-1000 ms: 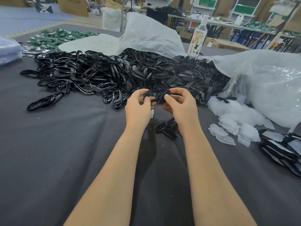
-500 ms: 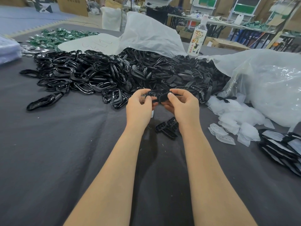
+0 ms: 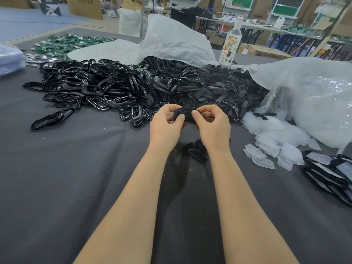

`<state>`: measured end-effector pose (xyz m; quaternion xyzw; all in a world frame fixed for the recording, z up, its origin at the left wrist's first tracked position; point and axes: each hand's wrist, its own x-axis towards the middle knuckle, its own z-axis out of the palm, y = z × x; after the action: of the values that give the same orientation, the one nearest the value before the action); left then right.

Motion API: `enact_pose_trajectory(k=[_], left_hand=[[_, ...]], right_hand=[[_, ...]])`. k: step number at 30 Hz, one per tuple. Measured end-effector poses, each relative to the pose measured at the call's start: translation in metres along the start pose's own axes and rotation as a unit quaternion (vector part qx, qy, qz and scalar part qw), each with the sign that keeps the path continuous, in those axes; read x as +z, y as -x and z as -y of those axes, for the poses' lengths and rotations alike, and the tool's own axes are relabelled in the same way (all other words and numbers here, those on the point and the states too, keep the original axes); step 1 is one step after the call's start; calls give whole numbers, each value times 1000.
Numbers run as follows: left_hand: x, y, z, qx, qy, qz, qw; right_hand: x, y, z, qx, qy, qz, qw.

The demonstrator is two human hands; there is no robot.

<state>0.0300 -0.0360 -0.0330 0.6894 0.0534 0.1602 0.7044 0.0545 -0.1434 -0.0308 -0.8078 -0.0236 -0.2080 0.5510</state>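
One black part [image 3: 185, 113], ends pinched between my left hand [image 3: 165, 125] and right hand [image 3: 214, 127], fingers [image 3: 205, 109] curled tight. Probably light, stiff, slick; hold by edges.

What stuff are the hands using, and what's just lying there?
In use: the black piece, held by the left hand and right hand; probably also the black pile behind them and the small black pieces under the wrists.
Just lying about: the bottle, the green pieces, the white bag.
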Motion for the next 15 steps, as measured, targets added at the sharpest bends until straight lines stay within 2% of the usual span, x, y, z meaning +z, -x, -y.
enact_pose_trajectory(k=[2,4,6,10,15], left_hand=[[0,1,-1,-2,5,5,1000],[1,1,-1,0,-3,7,1000],[1,1,-2,-2,-11,9,1000],[0,1,-1,-9,-22,11,1000],[-1,3,1,6,-67,-11,998]], right_hand=[[-2,-2,-1,84,-92,17,992],[-3,-5,-1,159,-198,55,966],[-3,-6,0,171,-219,81,957],[-1,-5,-1,135,-177,60,973],[6,0,1,44,1,36,998]])
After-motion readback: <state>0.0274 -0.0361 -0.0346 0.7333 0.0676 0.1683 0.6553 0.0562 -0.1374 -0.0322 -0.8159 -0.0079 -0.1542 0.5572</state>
